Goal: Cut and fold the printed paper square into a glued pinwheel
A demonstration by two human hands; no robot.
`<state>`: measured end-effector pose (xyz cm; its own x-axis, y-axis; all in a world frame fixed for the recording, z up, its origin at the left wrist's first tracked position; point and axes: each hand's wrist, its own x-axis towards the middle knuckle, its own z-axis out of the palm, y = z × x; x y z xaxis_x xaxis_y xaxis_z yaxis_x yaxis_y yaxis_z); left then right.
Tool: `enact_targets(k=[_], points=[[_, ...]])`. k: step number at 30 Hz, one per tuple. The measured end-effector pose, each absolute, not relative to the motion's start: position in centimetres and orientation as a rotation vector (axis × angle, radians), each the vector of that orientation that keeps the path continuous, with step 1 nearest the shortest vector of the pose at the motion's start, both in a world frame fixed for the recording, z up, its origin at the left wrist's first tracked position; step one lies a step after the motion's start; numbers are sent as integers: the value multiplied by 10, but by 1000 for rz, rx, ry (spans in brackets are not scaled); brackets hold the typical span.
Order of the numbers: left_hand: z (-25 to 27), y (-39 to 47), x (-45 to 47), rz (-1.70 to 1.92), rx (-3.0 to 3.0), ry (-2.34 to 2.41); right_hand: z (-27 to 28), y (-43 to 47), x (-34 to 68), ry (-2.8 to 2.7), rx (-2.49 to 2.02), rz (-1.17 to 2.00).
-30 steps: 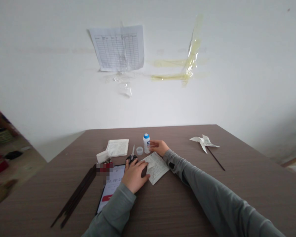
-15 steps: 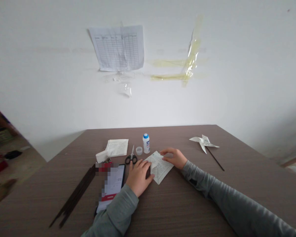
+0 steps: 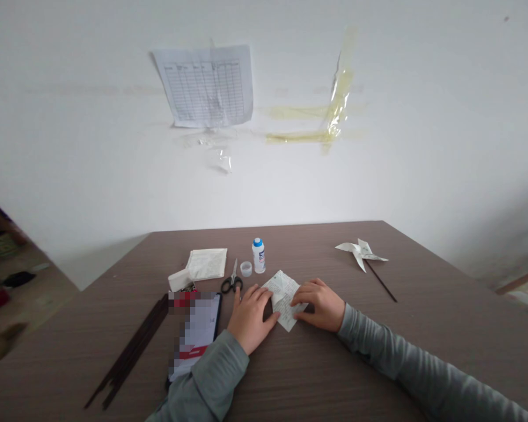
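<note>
A square sheet of printed paper (image 3: pixel 286 308) lies on the brown table, one corner toward me, with a folded flap at its upper part. My left hand (image 3: pixel 251 316) rests at the paper's left edge, fingers spread and thumb reaching over its lower left side. At the right corner, my right hand (image 3: pixel 320 305) has its fingers and thumb bent closely around the paper. Just beyond the sheet stands a white bottle with a blue cap (image 3: pixel 259 257). Beside the bottle are a small clear cup (image 3: pixel 246 269) and black-handled scissors (image 3: pixel 232 281).
Left of my left hand lie a phone (image 3: pixel 200 328), a bundle of dark sticks (image 3: pixel 134 351), a small open box (image 3: pixel 181 280) and a stack of papers (image 3: pixel 209 264). A paper pinwheel (image 3: pixel 359 253) on a dark stick lies at the right. Behind the table (image 3: pixel 317 375) rises a white wall.
My right hand has moved from the paper's upper right edge down toward its right corner. My left hand has stayed at the left edge. The view has shifted slightly.
</note>
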<state>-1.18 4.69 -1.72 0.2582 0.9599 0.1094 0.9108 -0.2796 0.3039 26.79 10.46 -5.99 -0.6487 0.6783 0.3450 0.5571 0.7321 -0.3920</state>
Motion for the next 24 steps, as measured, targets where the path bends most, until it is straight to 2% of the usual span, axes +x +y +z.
enact_targets(k=[9, 24], points=[[-6, 43, -6, 330, 2314, 1780, -47, 97, 261, -2477, -1057, 288], [-14, 47, -5, 431, 2329, 1791, -43, 94, 253, -2513, -1157, 273]])
